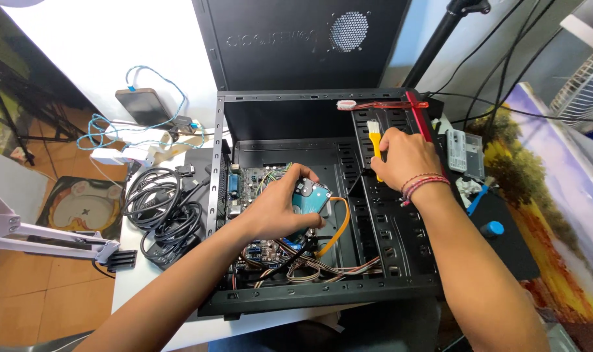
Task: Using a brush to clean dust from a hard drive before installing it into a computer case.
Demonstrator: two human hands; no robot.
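An open black computer case (pixel 400 261) lies on its side on a white table. My left hand (pixel 280 208) grips a hard drive (pixel 314 197) with a blue-green label, held over the green motherboard (pixel 247 182) inside the case. An orange cable (pixel 339 228) curves off the drive. My right hand (pixel 404 160) holds a small yellow-handled brush (pixel 374 140), its white bristles pointing up against the black drive bays (pixel 381 124). Coloured wires (pixel 309 267) lie along the case floor below my left hand.
A red-handled toothbrush (pixel 381 104) rests on the case's top edge. The removed side panel (pixel 296 39) leans behind. Coiled black cables (pixel 159 208), a phone (pixel 143 104) and a power strip (pixel 123 155) sit left. A grey card (pixel 462 151) and blue-capped item (pixel 492 229) lie right.
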